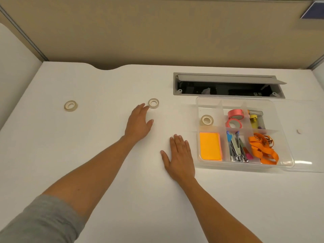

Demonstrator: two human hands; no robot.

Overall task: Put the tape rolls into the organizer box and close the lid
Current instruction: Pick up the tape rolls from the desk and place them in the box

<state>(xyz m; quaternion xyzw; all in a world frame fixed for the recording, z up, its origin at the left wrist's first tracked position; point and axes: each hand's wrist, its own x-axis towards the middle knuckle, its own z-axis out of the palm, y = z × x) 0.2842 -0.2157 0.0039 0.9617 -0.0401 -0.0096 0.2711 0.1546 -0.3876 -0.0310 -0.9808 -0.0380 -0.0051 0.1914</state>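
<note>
Two pale tape rolls lie flat on the white desk: one at the far left (70, 105), one near the middle (153, 103). My left hand (139, 122) is stretched out, open, with its fingertips just at the middle roll's left side. A third pale roll (207, 119) sits in the back-left compartment of the clear organizer box (199, 106). Two pink tape rolls (235, 113) lie in the box's back-middle compartment. My right hand (180, 157) rests flat and open on the desk, left of the box. The clear lid (303, 165) lies open to the box's right.
The box also holds an orange sticky-note pad (210, 146), staplers (236, 148), orange bands (263, 148) and a yellow item (253, 120). An open grey cable tray (228, 86) is set into the desk behind the box. A beige partition stands at the desk's back edge.
</note>
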